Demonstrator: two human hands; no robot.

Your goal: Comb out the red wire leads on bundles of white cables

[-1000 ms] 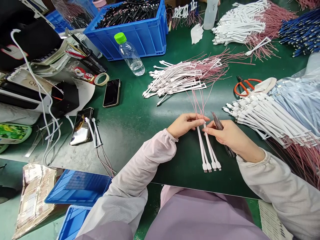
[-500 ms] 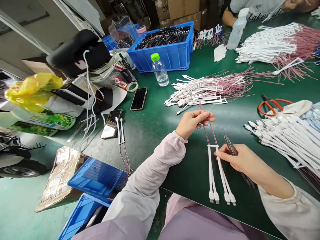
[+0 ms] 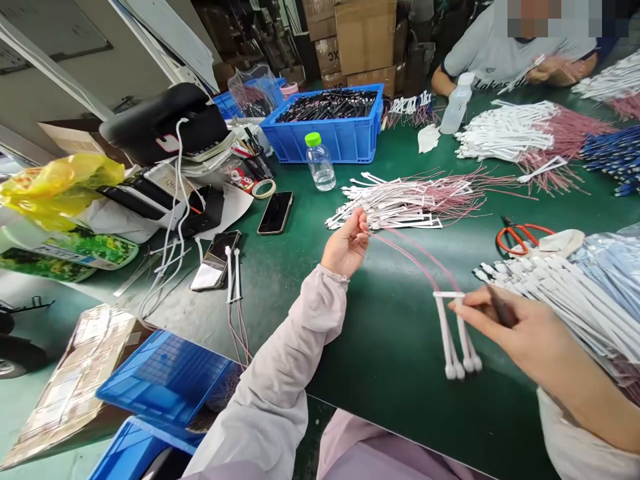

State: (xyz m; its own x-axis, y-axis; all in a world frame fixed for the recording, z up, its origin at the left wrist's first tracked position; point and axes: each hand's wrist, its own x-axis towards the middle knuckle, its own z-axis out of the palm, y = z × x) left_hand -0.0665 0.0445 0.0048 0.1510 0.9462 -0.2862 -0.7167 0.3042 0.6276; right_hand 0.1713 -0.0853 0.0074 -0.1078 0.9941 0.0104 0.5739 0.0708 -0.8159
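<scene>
A white cable set (image 3: 453,333) with white plugs and a crossbar hangs over the green table, its thin pink wires (image 3: 415,257) running up and left. My left hand (image 3: 346,245) is closed at the far ends of those wires, its fingertips curled together. My right hand (image 3: 515,333) pinches the white cables just below the crossbar between thumb and finger. A dark, narrow metal tool (image 3: 500,307) also sits in this hand, blurred and partly covered by the fingers. Beyond my left hand lies a pile of similar white cables with pink wires (image 3: 400,200).
Orange-handled scissors (image 3: 517,237) and a white cable bundle (image 3: 565,287) lie right. Further back stand a clear bottle (image 3: 320,163), a blue crate (image 3: 325,140) of black parts and more cable heaps (image 3: 510,130). Phones (image 3: 275,212) lie left. A co-worker (image 3: 480,47) sits opposite.
My left hand has moved left and turned, drawing the pink wires out sideways. My right hand has shifted slightly right with the cable set. The view has tilted up.
</scene>
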